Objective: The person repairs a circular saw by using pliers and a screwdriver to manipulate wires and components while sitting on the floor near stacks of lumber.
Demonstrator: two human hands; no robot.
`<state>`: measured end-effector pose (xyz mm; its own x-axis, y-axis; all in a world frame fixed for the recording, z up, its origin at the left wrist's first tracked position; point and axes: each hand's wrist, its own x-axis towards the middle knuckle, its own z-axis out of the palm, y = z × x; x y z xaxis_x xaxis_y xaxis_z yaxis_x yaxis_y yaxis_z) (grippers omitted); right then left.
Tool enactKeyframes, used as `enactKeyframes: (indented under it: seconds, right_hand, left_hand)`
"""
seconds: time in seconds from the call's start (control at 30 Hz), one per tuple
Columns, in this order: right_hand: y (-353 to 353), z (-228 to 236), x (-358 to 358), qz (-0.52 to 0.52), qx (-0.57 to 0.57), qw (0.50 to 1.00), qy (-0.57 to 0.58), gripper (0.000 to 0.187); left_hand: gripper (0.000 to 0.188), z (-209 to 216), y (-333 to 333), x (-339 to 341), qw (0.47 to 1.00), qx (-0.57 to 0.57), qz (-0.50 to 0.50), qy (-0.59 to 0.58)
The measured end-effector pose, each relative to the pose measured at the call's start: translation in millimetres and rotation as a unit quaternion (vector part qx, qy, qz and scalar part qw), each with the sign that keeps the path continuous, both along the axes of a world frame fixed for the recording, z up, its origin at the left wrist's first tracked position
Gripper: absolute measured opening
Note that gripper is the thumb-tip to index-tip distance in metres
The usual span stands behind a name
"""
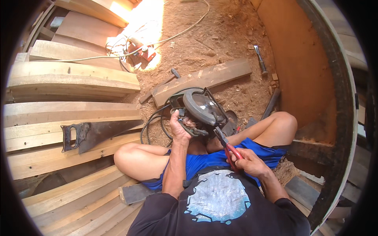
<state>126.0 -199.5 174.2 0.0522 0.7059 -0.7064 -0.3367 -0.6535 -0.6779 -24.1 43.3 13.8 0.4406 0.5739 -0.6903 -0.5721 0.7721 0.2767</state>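
Observation:
Between my bent legs rests a circular saw (199,107) with a dark guard and a shiny round blade. Its handle end looks opened, with wires and inner parts (190,122) showing. My left hand (180,129) is closed around that end, thumb on top. In my right hand (248,162) are pliers with red handles (234,152), gripped in closed fingers. The pliers' metal jaws (221,136) point up and left, close to the saw's lower right side. From this angle I cannot tell whether the jaws touch anything.
Stacked planks (75,78) line the left side, with a handsaw (98,133) lying on them. Ahead, a mortised board (204,78) and a chisel (260,61) lie on sawdust. A red power tool (141,53) and a cable (181,33) are farther off. A wooden panel (303,70) stands right.

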Motion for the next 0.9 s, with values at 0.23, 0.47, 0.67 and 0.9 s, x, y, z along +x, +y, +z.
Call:
enactKeyframes:
  seconds: [0.23,0.47,0.67,0.9]
  right_hand:
    - [6,0,-5,-0.002,0.002,1.000,-0.028,0.011]
    - [0,0,-5,0.029,0.011,0.994,-0.105,0.012]
    - [3,4,0,0.090,-0.007,0.982,-0.166,0.014]
    - [-11,-30,2,-0.113,-0.030,0.964,0.239,0.012]
  left_hand:
    - [0.030,1,-4,4,1.000,0.007,-0.007,-0.017]
    - [0.028,-10,-7,2,0.999,0.013,-0.027,-0.034]
    - [0.030,-15,-15,7,0.999,0.023,-0.032,-0.015]
    - [0.031,-13,-15,10,0.999,0.029,-0.027,0.002]
